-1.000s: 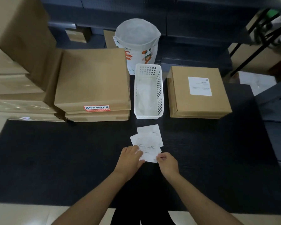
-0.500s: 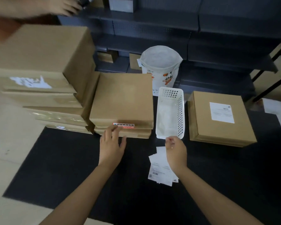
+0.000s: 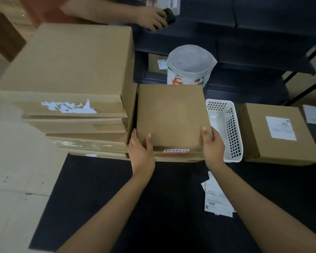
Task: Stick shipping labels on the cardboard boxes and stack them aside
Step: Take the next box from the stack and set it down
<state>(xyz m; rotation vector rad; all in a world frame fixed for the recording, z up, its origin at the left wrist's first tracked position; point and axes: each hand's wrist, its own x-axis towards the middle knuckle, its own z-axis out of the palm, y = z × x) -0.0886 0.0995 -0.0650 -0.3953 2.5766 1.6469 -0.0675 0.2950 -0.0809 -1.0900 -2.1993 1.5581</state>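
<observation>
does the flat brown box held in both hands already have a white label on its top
No, the top of the flat brown cardboard box gripped by the left hand and right hand is bare; only its front edge carries a red sticker.

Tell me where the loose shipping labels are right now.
The shipping labels lie on the black mat, lower right in the head view, below the white basket, beside the right forearm.

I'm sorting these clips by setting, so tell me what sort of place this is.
Most likely a packing or shipping area in a stockroom. Flat cardboard boxes are stacked beside a dark mat, loose shipping labels lie on it, one labelled box sits to the right, and dark shelving runs behind.
</observation>
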